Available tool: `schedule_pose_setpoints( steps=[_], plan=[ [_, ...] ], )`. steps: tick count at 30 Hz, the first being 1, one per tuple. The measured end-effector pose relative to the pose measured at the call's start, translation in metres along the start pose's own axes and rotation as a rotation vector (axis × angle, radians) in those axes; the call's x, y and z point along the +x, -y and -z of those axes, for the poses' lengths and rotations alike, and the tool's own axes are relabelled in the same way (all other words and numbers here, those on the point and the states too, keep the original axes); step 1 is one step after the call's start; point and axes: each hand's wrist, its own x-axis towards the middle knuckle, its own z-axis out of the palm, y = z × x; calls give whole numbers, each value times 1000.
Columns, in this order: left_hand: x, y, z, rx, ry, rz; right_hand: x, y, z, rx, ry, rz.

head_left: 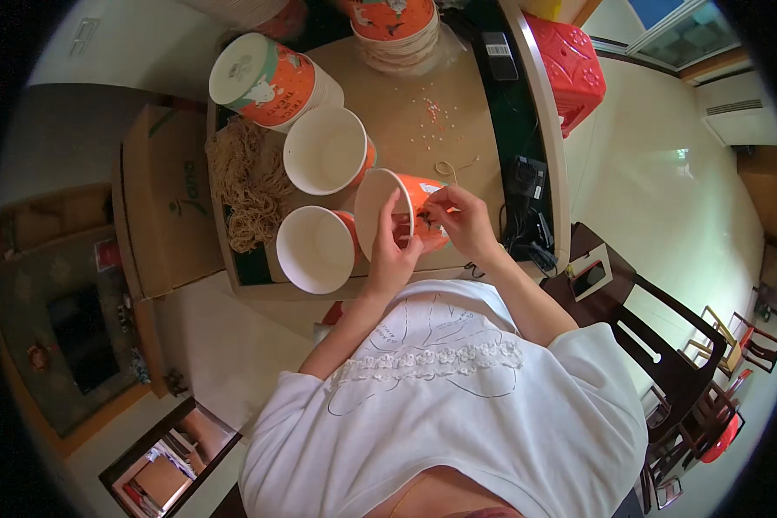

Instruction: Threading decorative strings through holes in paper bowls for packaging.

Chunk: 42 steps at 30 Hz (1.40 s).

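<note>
An orange paper bucket (373, 207) with a white inside lies tilted on its side between my hands, its mouth facing left. My left hand (395, 255) grips its rim, fingers partly inside the mouth and thumb on the outer wall. Against the printed outer side, my right hand (466, 226) pinches with thumb and forefinger; whatever is between the tips is too small to make out. A thin piece of tan cord (445, 168) curls on the table just beyond that hand. To the left stand two more open paper buckets, a farther one (324, 151) and a nearer one (315, 250).
Tan cord is heaped (246, 186) at the table's left, below a lying stack of buckets (281, 91). Another bucket stack (397, 47) stands farther back. Small pale and orange bits (432, 116) are scattered mid-table. Black adapters (528, 177) line the right edge, near a red stool (570, 69).
</note>
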Motion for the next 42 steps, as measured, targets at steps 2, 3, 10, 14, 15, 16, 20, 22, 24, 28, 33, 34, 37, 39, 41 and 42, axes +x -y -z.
schedule_pose_setpoints(
  steps=[2,3,10,14,15,16,20,22,24,28,33,34,37,39,41,42],
  plan=[
    [1,-2,-2,123,-57,-132,0,-3,1,121,86,-122],
    [2,-2,0,289,-31,-173,0,-5,1,120,88,-121],
    [6,8,3,589,-104,-388,-2,0,8,185,286,-216],
    [8,9,4,547,-96,-394,2,5,17,201,347,-366],
    [8,8,4,547,-96,-395,2,4,19,201,347,-366],
    [8,7,4,570,-90,-398,3,3,21,214,361,-393],
    [13,4,3,639,-116,-465,-2,-3,14,334,282,-242],
    [14,4,2,643,-114,-469,-4,-5,12,329,242,-208],
    [14,5,2,647,-111,-471,-7,-6,9,324,200,-175],
    [14,3,0,659,-124,-475,-10,-11,2,173,103,-80],
    [13,4,0,661,-111,-435,-10,3,-1,31,76,-52],
    [12,2,-5,557,-152,-373,-8,5,-4,48,17,-21],
    [10,7,-3,402,-157,-217,-6,6,-7,81,-61,5],
    [12,14,0,336,-90,-182,-5,5,-6,96,-79,-2],
    [11,12,3,352,-69,-137,-3,4,-2,51,-26,-5],
    [10,11,4,368,-48,-92,-2,6,1,51,-26,-7]
  ],
)
